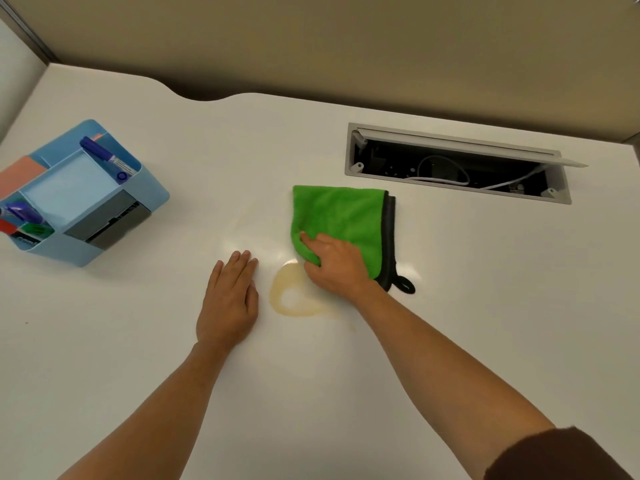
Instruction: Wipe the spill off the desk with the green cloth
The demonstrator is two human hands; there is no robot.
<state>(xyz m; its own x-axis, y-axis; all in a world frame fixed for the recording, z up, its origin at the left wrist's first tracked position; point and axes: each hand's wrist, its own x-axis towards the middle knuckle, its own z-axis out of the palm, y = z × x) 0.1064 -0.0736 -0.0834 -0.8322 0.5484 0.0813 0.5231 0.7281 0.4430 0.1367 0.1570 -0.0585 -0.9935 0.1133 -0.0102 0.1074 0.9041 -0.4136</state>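
A green cloth (pixel 341 216) with a dark grey edge and a black loop lies folded on the white desk (pixel 138 341), right of centre. My right hand (pixel 334 268) grips its near left corner, fingers bunching the fabric. Just below and left of that hand a yellowish ring-shaped spill (pixel 282 299) marks the desk, partly hidden under my right wrist. My left hand (pixel 230 299) rests flat on the desk to the left of the spill, fingers together, holding nothing.
A light blue desk organiser (pixel 131 237) with markers stands at the far left. An open cable hatch (pixel 457 161) with white cables is sunk into the desk behind the cloth. A beige partition wall (pixel 346 46) runs along the desk's far edge.
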